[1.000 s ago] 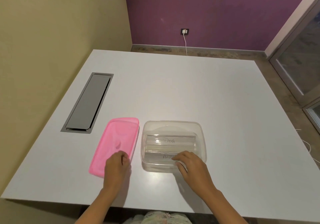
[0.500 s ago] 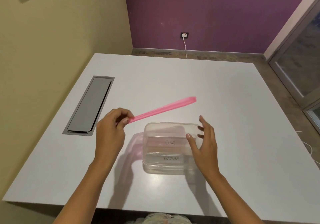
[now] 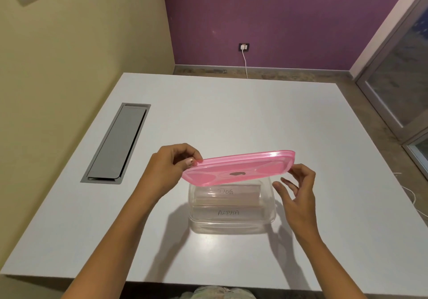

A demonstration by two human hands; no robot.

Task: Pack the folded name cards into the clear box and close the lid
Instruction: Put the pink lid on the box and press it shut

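A clear box [image 3: 231, 225] stands on the white table near its front edge. Inside it lie two folded name cards, one marked DOG [image 3: 228, 191] behind one marked ALPHA [image 3: 229, 213]. A pink lid [image 3: 238, 168] hovers just above the box, tilted with its right end higher. My left hand [image 3: 168, 170] pinches the lid's left end between thumb and fingers. My right hand [image 3: 298, 191] is at the box's right side with fingers spread, just under the lid's right end and holding nothing.
A grey cable hatch [image 3: 118, 143] is set into the table [image 3: 231, 113] at the left. A yellow wall runs close along the left side. A white cable [image 3: 410, 197] lies on the floor off the right edge.
My left hand picked the pink lid up from the table left of the box and swung it over the box. My right hand left the box's front and moved to its right side.
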